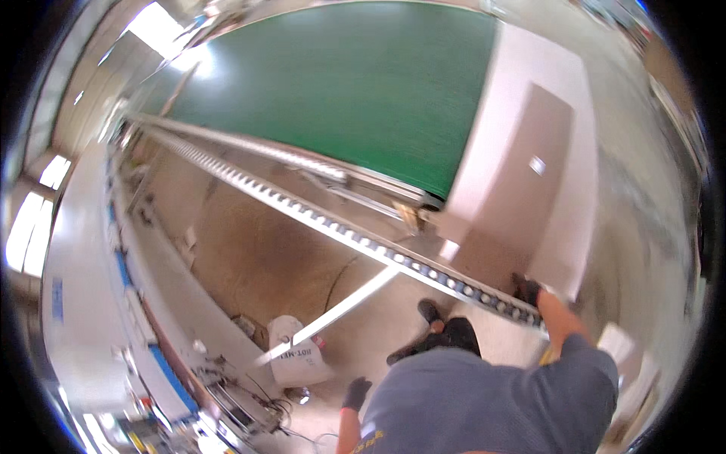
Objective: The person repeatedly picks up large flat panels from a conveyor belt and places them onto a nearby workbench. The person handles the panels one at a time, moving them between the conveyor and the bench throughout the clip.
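My right hand [527, 288], in a dark glove, is at the near end of a long brown board [522, 181], its fingers bent over the edge. A small white label is on the board, which lies on a wider pale panel [569, 193]. Just left of this hand is the end of a narrow rail of small rollers [412, 261]. My left hand [357, 393], also dark-gloved, hangs low beside my body, away from the board. It holds nothing I can see, and its fingers look loosely apart, though they are blurred.
A wide green conveyor belt [340, 83] lies beyond the rail. Below the rail, a pale slanting brace [340, 312] reaches down near a white sack [296, 359] on the floor. Along the left runs a long grey machine [83, 272], with loose cables near its close end.
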The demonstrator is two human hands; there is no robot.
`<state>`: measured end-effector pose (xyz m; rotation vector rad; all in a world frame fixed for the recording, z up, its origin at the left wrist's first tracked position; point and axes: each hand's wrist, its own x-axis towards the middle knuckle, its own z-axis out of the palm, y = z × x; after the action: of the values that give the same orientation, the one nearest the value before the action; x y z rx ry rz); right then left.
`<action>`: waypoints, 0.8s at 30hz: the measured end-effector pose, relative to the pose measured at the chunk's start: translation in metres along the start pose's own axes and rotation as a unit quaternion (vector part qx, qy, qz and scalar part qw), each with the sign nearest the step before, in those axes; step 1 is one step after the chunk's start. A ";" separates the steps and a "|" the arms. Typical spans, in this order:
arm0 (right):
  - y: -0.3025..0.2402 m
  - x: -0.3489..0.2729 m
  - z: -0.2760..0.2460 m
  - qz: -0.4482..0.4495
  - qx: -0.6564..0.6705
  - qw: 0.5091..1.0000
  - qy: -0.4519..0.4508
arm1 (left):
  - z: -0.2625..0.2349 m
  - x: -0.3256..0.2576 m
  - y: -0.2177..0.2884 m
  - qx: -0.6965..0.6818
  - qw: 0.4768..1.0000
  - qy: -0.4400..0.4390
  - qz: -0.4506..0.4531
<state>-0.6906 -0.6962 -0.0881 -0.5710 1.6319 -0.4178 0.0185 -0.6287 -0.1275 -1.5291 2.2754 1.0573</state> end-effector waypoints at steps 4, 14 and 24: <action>0.026 0.013 -0.001 -0.026 0.516 0.852 -0.087 | -0.014 -0.012 0.041 -0.215 0.959 0.059 -0.177; -0.111 -0.080 0.051 -0.470 -0.135 0.847 0.210 | -0.119 0.066 0.153 -0.266 0.962 0.063 0.021; -0.016 -0.098 0.326 -0.281 0.183 0.935 -0.115 | -0.192 0.007 0.236 -0.668 0.731 0.046 0.134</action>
<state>-0.3581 -0.6343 -0.0459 -0.7666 1.1065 -1.0140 -0.1492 -0.7112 0.1134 -1.4869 1.6457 3.1682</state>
